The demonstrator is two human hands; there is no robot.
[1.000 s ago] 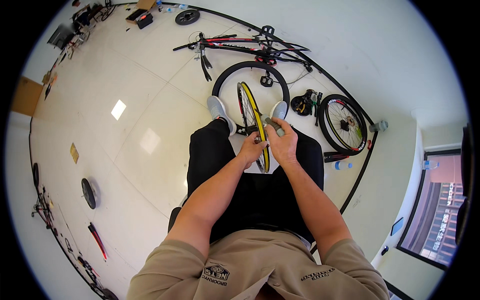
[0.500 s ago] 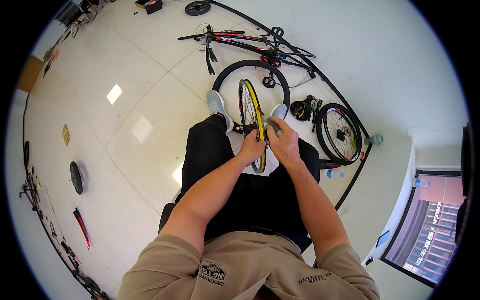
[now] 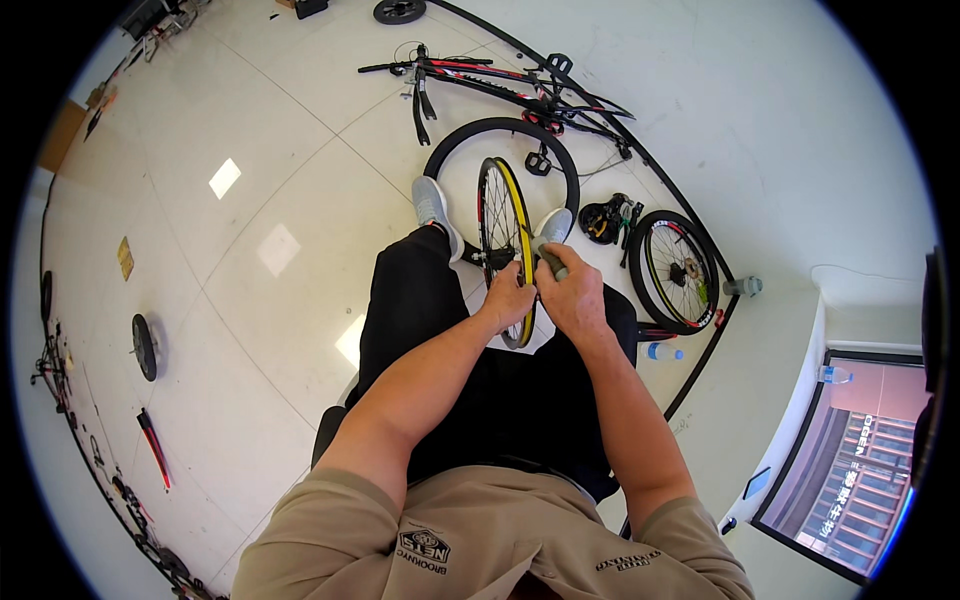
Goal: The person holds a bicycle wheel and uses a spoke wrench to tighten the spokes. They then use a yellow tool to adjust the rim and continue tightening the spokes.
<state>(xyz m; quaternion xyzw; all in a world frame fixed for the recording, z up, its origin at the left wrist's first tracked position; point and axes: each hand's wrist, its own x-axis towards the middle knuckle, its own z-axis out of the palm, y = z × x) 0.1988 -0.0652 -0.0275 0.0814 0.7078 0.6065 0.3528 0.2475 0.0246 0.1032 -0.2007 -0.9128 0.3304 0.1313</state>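
Note:
A bicycle wheel rim [image 3: 518,200] with spokes and a bright yellow inner band stands upright between my legs. My left hand [image 3: 510,298] is closed on its near lower part, thumb against the yellow band. In my right hand [image 3: 573,297] is a tool with a thick grey-green handle [image 3: 552,264]. Its thin dark end reaches to the rim's right side, but I cannot make out the tip or whether it touches. A loose black tyre [image 3: 573,170] lies on the floor around my feet, just beyond the wheel.
Ahead lies a black and red bicycle frame [image 3: 490,85]. To the right are a complete wheel with tyre [image 3: 650,285], a black bundle of parts [image 3: 600,220] and a water bottle [image 3: 662,351]. A small wheel [image 3: 144,347] and a red-black part [image 3: 153,448] lie on the left floor.
My right hand and the grey-green-handled tool have shifted slightly toward me along the rim. My left hand keeps its grip, and the wheel stays nearly in place.

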